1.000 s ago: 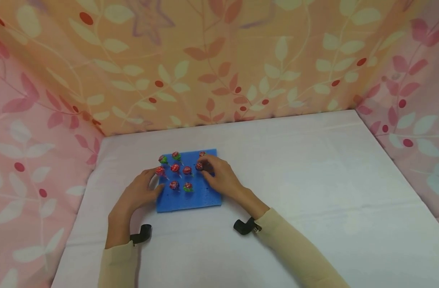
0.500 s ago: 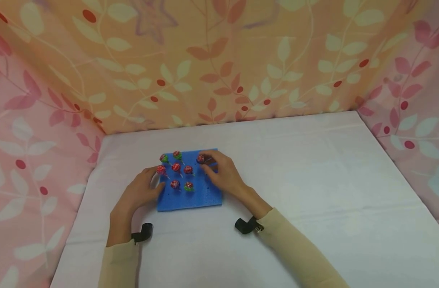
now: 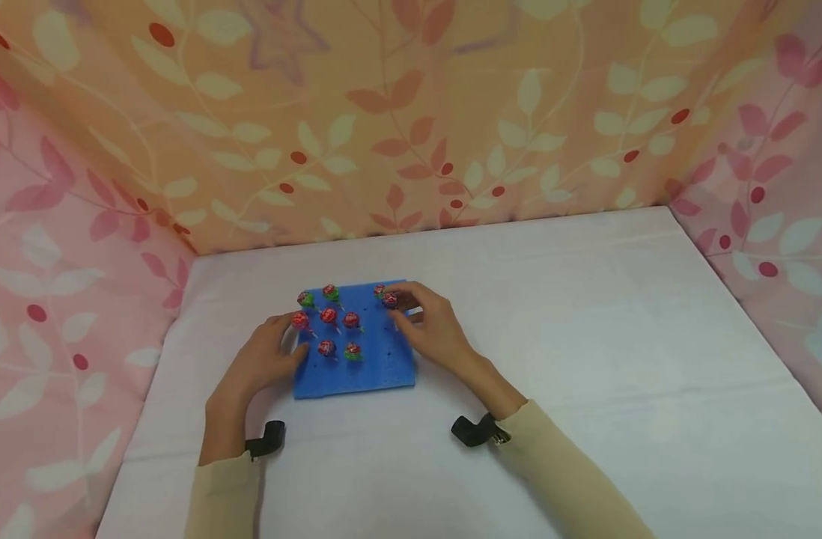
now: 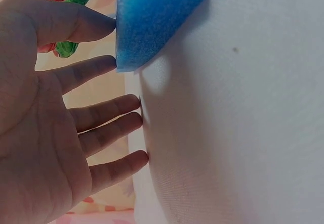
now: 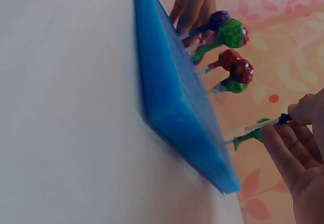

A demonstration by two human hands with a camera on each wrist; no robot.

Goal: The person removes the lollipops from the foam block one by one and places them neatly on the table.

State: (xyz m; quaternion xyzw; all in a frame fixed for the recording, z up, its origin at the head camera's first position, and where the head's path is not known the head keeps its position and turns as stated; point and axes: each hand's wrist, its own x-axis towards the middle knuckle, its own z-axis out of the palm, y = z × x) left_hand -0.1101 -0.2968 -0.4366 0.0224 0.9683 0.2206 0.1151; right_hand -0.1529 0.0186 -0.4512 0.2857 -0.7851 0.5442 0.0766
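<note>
A blue foam block [image 3: 377, 374] lies on the white table, with several wrapped lollipops standing in it on their sticks. My right hand [image 3: 433, 326] pinches a dark-wrapped lollipop [image 3: 390, 300] above the block's far right part. In the right wrist view, its bare white stick [image 5: 255, 126] points toward the block, its end clear of it. Close behind stands a green-wrapped lollipop [image 5: 243, 142], stuck in the block. My left hand [image 3: 263, 359] is at the block's left edge; in the left wrist view its thumb and index fingertip touch the foam's side, the fingers fairly straight.
Small dark holes [image 3: 388, 353] show in the block's top on the right. The white tabletop [image 3: 586, 337] stretches to the right and in front. Floral fabric [image 3: 411, 112] hangs behind the table and along both sides.
My right hand has moved the dark-wrapped lollipop slightly up and to the right, from over the block's right part toward its far right edge. The left hand stays at the left edge.
</note>
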